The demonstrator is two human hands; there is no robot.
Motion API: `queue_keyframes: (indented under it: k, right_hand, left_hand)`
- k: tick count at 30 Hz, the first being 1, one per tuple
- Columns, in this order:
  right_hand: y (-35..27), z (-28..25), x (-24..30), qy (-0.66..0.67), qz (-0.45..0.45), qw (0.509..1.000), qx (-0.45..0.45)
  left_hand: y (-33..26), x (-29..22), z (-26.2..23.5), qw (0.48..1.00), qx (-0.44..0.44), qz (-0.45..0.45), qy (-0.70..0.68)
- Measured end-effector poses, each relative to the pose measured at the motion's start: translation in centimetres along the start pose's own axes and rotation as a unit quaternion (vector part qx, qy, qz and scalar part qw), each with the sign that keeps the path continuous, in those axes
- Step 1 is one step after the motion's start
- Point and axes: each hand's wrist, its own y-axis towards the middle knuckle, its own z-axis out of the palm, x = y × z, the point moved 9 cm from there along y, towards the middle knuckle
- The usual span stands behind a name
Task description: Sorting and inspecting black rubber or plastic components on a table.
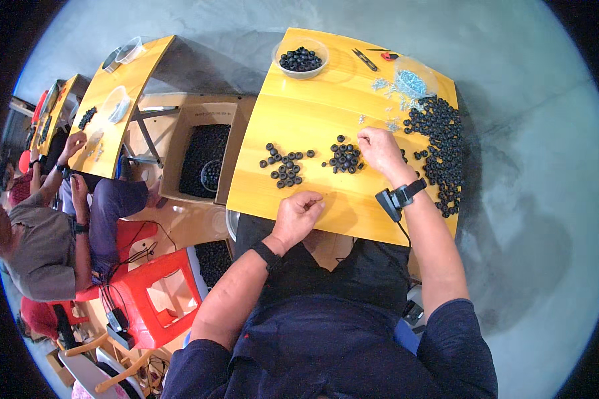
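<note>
My left hand (298, 218) hovers at the near edge of the yellow table, thumb and fingers pinched together. Whatever it may hold is too small to make out. Just right of the middle, my right hand (381, 150) is closed too, its fingertips down by the tabletop; what lies between them is hidden. Beside it is a cluster of small black round pieces with holes (345, 158). A looser group of the same black pieces (286, 166) lies farther left, beyond my left hand. Small silvery metal parts (393, 124) are scattered beyond my right hand.
A big spread of black pieces (442, 156) covers the table's right side. A tipped clear tub (427, 74) spills silvery parts. A bowl of black pieces (300, 58), pliers (365, 60) and a red-handled tool (389, 56) lie at the back. Left are a cardboard box (231, 154) and a co-worker (43, 243).
</note>
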Motion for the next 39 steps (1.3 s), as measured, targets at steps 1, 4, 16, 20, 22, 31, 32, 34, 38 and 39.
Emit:
queue_keyframes:
  k: [1,4,16,20,22,31,32,34,38,39]
  right_hand:
    - [0.1,0.1,0.2,0.0,0.0,1.0,0.0]
    - [0.7,0.8,0.9,0.016,0.005,1.0,0.007]
    - [2.6,3.3,1.9,-0.15,-0.025,0.985,0.081]
    - [2.3,3.7,2.0,-0.168,-0.053,0.98,0.089]
    - [2.1,3.7,2.7,-0.175,-0.066,0.979,0.086]
    - [0.8,-0.3,3.2,0.128,-0.031,0.989,-0.064]
    - [0.3,-0.7,3.7,0.13,-0.029,0.989,-0.06]
    - [-2.1,0.0,5.3,0.278,0.119,0.951,0.068]
    - [-6.2,0.2,8.6,0.345,0.09,0.928,0.108]
    - [-7.1,0.3,9.2,0.354,0.084,0.924,0.117]
  left_hand:
    - [0.0,0.1,0.0,1.0,0.0,0.0,0.0]
    - [0.0,0.2,0.1,1.0,0.004,0.001,-0.016]
    - [0.2,0.4,0.2,0.999,0.005,-0.016,-0.048]
    - [0.0,0.3,0.3,0.999,0.011,-0.021,-0.04]
    - [-0.1,0.3,0.2,0.999,0.009,-0.022,-0.049]
    - [-0.7,-0.8,-1.1,0.986,-0.054,-0.046,-0.148]
    - [-0.6,-1.5,-1.1,0.986,-0.056,-0.05,-0.147]
    - [-0.4,-4.1,-1.4,0.98,-0.045,0.004,-0.193]
    - [0.2,-7.7,-1.4,0.979,-0.031,0.032,-0.198]
    - [0.1,-8.5,-1.5,0.977,-0.022,0.04,-0.208]
